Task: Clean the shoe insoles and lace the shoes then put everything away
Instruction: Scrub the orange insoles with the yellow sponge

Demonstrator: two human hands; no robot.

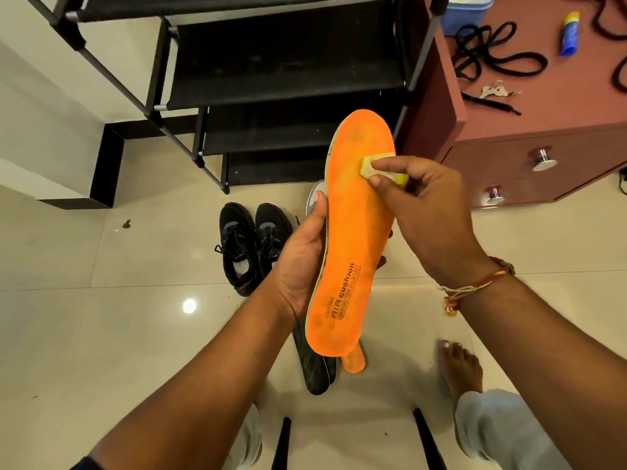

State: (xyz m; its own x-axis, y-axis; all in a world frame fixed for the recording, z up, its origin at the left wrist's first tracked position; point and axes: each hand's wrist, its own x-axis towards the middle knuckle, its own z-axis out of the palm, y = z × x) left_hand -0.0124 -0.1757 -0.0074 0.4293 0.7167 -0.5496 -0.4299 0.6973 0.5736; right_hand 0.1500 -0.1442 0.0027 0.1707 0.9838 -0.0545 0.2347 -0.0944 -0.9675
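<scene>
The left hand (pixel 302 262) clasps the edge of a long, matte orange foam insole (pixel 353 239) while the right hand (pixel 431 212) pinches a small yellow sponge (pixel 385 171) against its rounded forefoot, with black laced shoes (pixel 251 245) on glossy tile beyond the left hand and dark insoles (pixel 314 364) lying below it.

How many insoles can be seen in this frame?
4, possibly more hidden: one orange insole held in the left hand, a second orange insole on the floor beneath it, and two dark insoles overlapping on the floor beside that.
</scene>
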